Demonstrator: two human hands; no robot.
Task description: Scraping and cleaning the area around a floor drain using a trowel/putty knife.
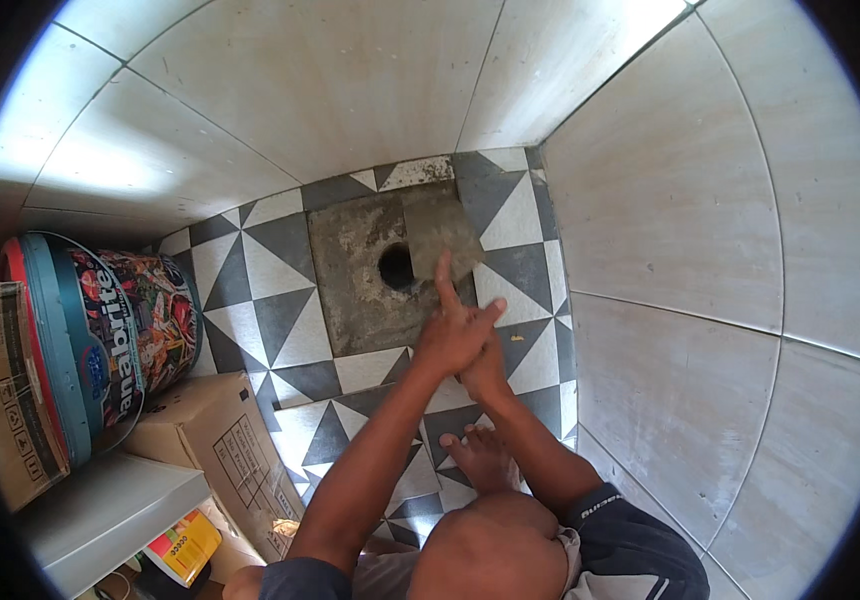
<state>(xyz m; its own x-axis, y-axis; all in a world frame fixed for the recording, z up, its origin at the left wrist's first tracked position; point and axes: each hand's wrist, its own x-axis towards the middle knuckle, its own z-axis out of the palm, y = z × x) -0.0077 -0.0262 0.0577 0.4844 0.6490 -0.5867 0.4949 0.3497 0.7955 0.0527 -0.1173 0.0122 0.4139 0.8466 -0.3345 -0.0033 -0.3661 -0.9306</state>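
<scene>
My left hand (453,338) is over the lower right of a bare cement square (355,315) in the patterned floor. Its index finger stretches forward and its thumb points out to the right; the other fingers are folded or hidden. The index fingertip lies over a thin grey square plate (440,225); whether it touches, I cannot tell. This plate lies on the right part of the cement, up to the right edge of a round dark hole (396,267). My right hand (485,368) is crossed beneath the left one, against it, with its fingers hidden.
Black and white triangle-patterned tiles (295,330) surround the cement. Large beige wall tiles (670,210) rise at the back and right. At left are a lying teal bucket (65,340) with a wire handle, cardboard boxes (225,435) and a white shelf (115,510). My bare foot (485,460) is close behind my hands.
</scene>
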